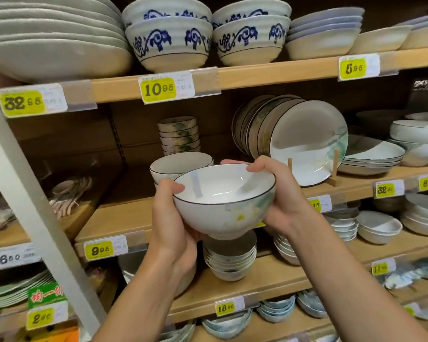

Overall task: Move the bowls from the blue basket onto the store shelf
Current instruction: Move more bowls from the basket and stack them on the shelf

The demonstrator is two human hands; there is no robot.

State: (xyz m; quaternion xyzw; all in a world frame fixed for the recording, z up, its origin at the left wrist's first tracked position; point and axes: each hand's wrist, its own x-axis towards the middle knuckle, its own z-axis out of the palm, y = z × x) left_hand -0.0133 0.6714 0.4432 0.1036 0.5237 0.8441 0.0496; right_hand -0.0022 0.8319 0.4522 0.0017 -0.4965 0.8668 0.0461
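White, dark-rimmed ceramic bowl (223, 201) held just in front of the matching bowl stack (181, 166), left hand (173, 218) and right hand (279, 193) both in closed grip around its sides; best lifted level, then nested gently.

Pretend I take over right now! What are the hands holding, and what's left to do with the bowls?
Hands: left hand and right hand both grip one white bowl, upright, in front of the middle shelf.
Done: a matching dark-rimmed bowl sits on that shelf just behind it.
Left: set the held bowl down there. The blue basket is out of view, so how many remain is unknown.
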